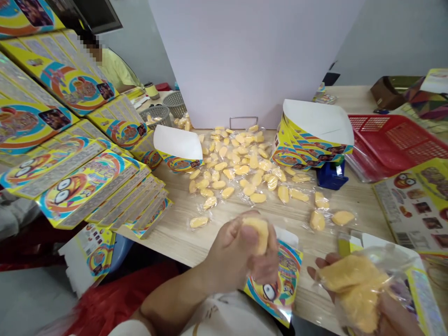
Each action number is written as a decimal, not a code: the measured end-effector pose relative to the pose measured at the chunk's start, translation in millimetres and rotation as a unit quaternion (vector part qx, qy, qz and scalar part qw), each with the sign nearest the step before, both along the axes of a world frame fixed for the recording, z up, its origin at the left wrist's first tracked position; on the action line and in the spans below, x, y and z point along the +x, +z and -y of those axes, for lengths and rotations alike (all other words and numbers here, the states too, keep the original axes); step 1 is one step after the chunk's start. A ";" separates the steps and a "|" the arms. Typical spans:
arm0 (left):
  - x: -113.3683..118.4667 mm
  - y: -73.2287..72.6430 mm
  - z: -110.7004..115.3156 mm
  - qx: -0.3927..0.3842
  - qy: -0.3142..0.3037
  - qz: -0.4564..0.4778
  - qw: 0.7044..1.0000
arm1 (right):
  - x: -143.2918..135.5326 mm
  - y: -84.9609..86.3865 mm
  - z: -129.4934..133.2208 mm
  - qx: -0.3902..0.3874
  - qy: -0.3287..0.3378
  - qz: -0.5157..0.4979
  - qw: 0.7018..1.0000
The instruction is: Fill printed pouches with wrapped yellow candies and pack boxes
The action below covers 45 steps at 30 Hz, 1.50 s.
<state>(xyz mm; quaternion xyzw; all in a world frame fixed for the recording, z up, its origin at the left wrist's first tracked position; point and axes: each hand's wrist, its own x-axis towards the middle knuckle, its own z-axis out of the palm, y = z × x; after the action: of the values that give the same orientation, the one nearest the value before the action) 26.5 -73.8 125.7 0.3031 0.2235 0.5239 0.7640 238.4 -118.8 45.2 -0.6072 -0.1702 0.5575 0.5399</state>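
Observation:
My left hand (234,256) is closed around a yellow piece (257,233) above the table's front part. A colourful flat carton (289,280) lies partly beneath that hand. At the lower right, my right hand (395,312) is wrapped round clear-wrapped yellow pieces (360,284), its fingers showing at their left side. Many small wrapped yellow pieces (241,163) are spread over the middle of the wooden table (178,205). Another carton (416,275) lies behind and beside my right hand.
Stacked yellow cartons (94,182) fill the left. Open-topped cartons (308,140), a blue object (332,175) and a red basket (402,140) stand at the right. A large white panel (259,60) rises behind. A person in yellow (119,70) is at the back left.

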 end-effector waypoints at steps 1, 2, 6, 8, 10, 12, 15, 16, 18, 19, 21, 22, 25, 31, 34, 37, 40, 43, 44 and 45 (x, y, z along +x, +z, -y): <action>2.7 -3.9 -4.4 0.005 0.018 -0.040 0.999 | -4.7 7.9 -3.6 0.008 0.023 -0.022 0.999; 6.1 -9.3 -9.6 0.022 0.036 -0.101 0.994 | -10.4 15.9 -7.9 0.029 0.057 -0.038 0.997; 22.5 -47.6 -34.9 0.147 0.000 -0.332 0.932 | -29.7 33.7 -35.8 0.093 0.136 -0.015 0.986; 27.5 -75.0 -46.9 0.184 -0.056 -0.397 0.897 | -27.9 27.2 -55.6 0.061 0.121 0.001 0.991; 27.9 -102.7 -54.8 0.224 -0.099 -0.490 0.837 | -17.8 12.4 -76.9 0.024 0.142 0.006 0.990; 24.1 -124.1 -56.1 0.265 -0.130 -0.568 0.768 | -5.0 -5.1 -96.1 0.002 0.193 0.028 0.981; 15.1 -133.3 -45.4 0.300 -0.161 -0.593 0.730 | 9.2 -24.6 -114.2 -0.022 0.245 0.078 0.966; 12.1 -130.1 -39.9 0.315 -0.166 -0.591 0.723 | 12.1 -27.3 -116.7 -0.028 0.253 0.093 0.963; 7.3 -118.4 -29.3 0.349 -0.164 -0.584 0.714 | 16.0 -26.1 -116.9 -0.038 0.271 0.121 0.954; 5.5 -112.1 -25.2 0.361 -0.162 -0.581 0.712 | 17.5 -22.7 -115.3 -0.038 0.285 0.135 0.948; 3.4 -103.2 -20.5 0.366 -0.155 -0.580 0.711 | 19.8 -12.7 -109.9 -0.004 0.339 0.177 0.924; 3.0 -101.6 -19.7 0.358 -0.151 -0.581 0.715 | 20.6 -7.6 -106.9 0.027 0.376 0.207 0.903; 4.7 -107.6 -19.8 0.329 -0.126 -0.574 0.739 | 21.9 0.9 -100.5 0.103 0.491 0.276 0.820; 14.3 -127.0 -15.4 0.250 -0.083 -0.531 0.805 | 30.5 -10.3 -110.2 -0.023 0.616 0.216 0.757; 17.2 -128.3 -16.4 0.189 -0.066 -0.518 0.832 | 35.1 -17.9 -115.9 -0.048 0.617 0.186 0.763; 18.6 -126.8 -21.0 0.155 -0.105 -0.484 0.855 | 36.2 -26.8 -114.7 -0.058 0.618 0.154 0.768; 19.0 -126.4 -27.5 0.181 -0.128 -0.496 0.840 | 38.7 -35.4 -111.9 -0.051 0.596 0.157 0.786; 18.5 -128.1 -34.8 0.249 -0.122 -0.569 0.774 | 44.2 -38.6 -113.1 -0.021 0.530 0.201 0.824; 18.2 -128.9 -36.8 0.265 -0.127 -0.576 0.762 | 45.5 -37.8 -114.0 -0.009 0.509 0.220 0.832; 18.1 -129.6 -38.2 0.275 -0.137 -0.575 0.758 | 45.7 -36.3 -114.9 0.004 0.496 0.238 0.835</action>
<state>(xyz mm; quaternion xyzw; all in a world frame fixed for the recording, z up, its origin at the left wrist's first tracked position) 44.6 -35.6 -3.9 0.7718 0.4231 0.1797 0.4393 284.1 -3.9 8.9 -0.5531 -0.5737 0.5886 0.1359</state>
